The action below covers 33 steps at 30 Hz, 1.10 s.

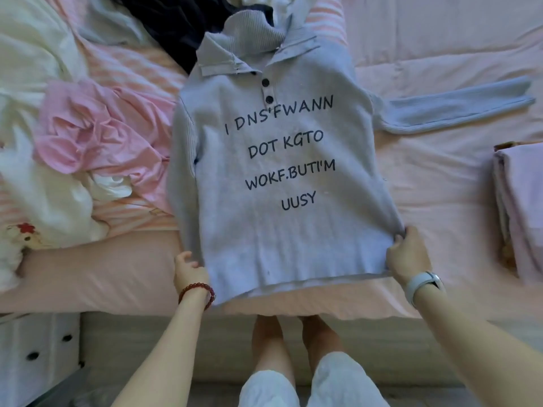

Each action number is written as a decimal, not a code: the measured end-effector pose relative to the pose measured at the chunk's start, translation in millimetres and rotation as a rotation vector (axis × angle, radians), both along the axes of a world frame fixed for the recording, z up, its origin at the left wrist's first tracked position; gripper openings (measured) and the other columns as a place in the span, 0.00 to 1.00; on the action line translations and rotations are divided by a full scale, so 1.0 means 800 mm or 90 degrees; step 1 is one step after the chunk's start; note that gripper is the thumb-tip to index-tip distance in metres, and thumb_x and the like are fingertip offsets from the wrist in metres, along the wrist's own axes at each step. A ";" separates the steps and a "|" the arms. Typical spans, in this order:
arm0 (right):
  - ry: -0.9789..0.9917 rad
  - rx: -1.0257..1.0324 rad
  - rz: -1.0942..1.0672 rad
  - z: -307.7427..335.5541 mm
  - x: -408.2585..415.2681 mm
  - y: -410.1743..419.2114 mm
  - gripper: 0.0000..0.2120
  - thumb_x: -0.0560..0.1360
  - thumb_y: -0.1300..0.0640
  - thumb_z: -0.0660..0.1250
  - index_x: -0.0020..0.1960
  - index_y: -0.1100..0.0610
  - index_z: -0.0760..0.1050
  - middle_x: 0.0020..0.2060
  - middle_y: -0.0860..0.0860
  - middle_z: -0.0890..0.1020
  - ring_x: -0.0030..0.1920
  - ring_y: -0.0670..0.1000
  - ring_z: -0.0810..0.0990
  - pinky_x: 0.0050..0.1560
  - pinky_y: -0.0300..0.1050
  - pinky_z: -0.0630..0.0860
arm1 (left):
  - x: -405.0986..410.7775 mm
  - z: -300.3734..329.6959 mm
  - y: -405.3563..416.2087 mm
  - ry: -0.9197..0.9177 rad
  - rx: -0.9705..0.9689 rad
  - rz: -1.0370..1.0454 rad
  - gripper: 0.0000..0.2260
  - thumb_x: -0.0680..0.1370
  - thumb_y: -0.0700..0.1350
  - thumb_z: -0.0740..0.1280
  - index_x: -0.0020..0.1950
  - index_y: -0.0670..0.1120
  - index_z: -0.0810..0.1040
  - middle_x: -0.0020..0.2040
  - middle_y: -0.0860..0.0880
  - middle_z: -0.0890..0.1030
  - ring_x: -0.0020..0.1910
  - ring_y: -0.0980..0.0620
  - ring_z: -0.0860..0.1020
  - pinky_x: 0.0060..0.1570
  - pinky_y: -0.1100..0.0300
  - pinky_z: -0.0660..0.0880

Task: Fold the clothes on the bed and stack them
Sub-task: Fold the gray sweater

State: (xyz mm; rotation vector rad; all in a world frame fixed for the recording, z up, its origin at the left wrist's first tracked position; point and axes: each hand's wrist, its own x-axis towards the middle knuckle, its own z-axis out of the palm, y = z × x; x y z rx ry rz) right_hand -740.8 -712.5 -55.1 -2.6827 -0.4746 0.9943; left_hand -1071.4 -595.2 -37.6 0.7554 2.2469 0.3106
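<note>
Sweater [282,177], grey with black lettering, lies face up mid-bed [440,54]; your left hand [188,270] pinches its hem corner at 7 o'clock, your right hand [407,254] grips the corner at 5. Folded stack [520,212] sits at 3, unfolded clothes [97,133] at 9.

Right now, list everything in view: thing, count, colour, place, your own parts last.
sweater: one, grey with dark lettering, spread flat mid-bed, one sleeve out to the right
pink garment: one, crumpled, left of the sweater
white clothes: a heap, count unclear, far left
dark garment: one, black, above the collar
folded stack: one, pale lilac, right edge
bed sheet: one, pink
left hand: touches the hem's left corner, red bead bracelet
right hand: grips the hem's right corner, white watch
</note>
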 end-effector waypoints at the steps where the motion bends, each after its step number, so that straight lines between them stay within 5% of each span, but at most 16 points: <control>1: 0.026 -0.029 0.002 -0.008 -0.002 -0.004 0.21 0.74 0.65 0.59 0.67 0.62 0.65 0.63 0.65 0.69 0.58 0.66 0.72 0.56 0.54 0.69 | -0.004 -0.005 -0.002 -0.010 -0.009 0.029 0.20 0.76 0.30 0.54 0.67 0.42 0.67 0.61 0.39 0.75 0.56 0.40 0.75 0.52 0.53 0.72; 5: -0.053 -0.120 0.054 -0.017 -0.025 0.004 0.33 0.71 0.66 0.64 0.73 0.57 0.58 0.68 0.61 0.62 0.65 0.64 0.66 0.64 0.55 0.62 | 0.011 -0.011 -0.018 0.076 0.013 -0.121 0.22 0.76 0.33 0.60 0.70 0.40 0.64 0.67 0.37 0.67 0.63 0.39 0.70 0.62 0.52 0.65; 8: -0.164 0.003 0.217 -0.018 -0.048 0.009 0.29 0.70 0.65 0.60 0.71 0.57 0.63 0.66 0.60 0.67 0.64 0.63 0.68 0.60 0.60 0.64 | 0.040 -0.010 -0.043 0.117 0.052 -0.398 0.25 0.76 0.37 0.63 0.72 0.42 0.63 0.72 0.39 0.61 0.71 0.40 0.61 0.67 0.49 0.61; 11: -0.178 0.072 0.503 -0.040 -0.067 -0.004 0.27 0.66 0.62 0.58 0.65 0.55 0.67 0.60 0.62 0.74 0.59 0.63 0.74 0.55 0.66 0.72 | 0.057 -0.028 -0.057 0.166 -0.046 -0.743 0.30 0.78 0.47 0.62 0.77 0.53 0.50 0.77 0.45 0.44 0.76 0.43 0.43 0.71 0.46 0.52; 14: -0.134 -0.025 0.650 -0.063 -0.069 -0.020 0.35 0.61 0.64 0.71 0.66 0.53 0.67 0.65 0.61 0.71 0.65 0.63 0.65 0.52 0.72 0.70 | 0.059 -0.055 -0.057 0.195 -0.172 -0.942 0.33 0.79 0.56 0.59 0.75 0.59 0.40 0.75 0.46 0.32 0.73 0.41 0.32 0.71 0.39 0.46; 20: -0.098 -0.124 0.746 -0.067 -0.046 -0.056 0.41 0.57 0.65 0.75 0.68 0.50 0.70 0.68 0.58 0.70 0.66 0.67 0.69 0.50 0.71 0.71 | 0.035 -0.073 -0.068 0.147 -0.243 -0.943 0.28 0.80 0.53 0.56 0.76 0.60 0.46 0.76 0.50 0.33 0.74 0.43 0.33 0.71 0.45 0.57; 24: -0.030 -0.106 0.705 -0.044 -0.041 -0.043 0.27 0.77 0.62 0.57 0.74 0.49 0.58 0.76 0.53 0.51 0.75 0.60 0.49 0.70 0.59 0.58 | 0.047 -0.052 -0.045 0.105 -0.313 -0.934 0.23 0.81 0.51 0.56 0.75 0.58 0.55 0.77 0.49 0.41 0.76 0.43 0.40 0.71 0.48 0.56; 28: 0.003 -0.035 0.573 -0.009 -0.039 -0.008 0.21 0.78 0.60 0.55 0.70 0.54 0.66 0.69 0.54 0.68 0.69 0.55 0.66 0.62 0.45 0.67 | 0.076 -0.017 0.007 0.086 -0.335 -0.896 0.18 0.81 0.51 0.55 0.71 0.53 0.67 0.75 0.46 0.58 0.72 0.45 0.59 0.68 0.51 0.63; 33: 0.023 0.097 0.394 0.037 -0.020 0.079 0.19 0.78 0.62 0.55 0.68 0.57 0.68 0.64 0.55 0.72 0.62 0.56 0.72 0.56 0.44 0.67 | 0.142 0.037 0.085 0.079 -0.087 -0.877 0.16 0.81 0.46 0.55 0.67 0.47 0.71 0.67 0.47 0.68 0.66 0.48 0.67 0.59 0.55 0.70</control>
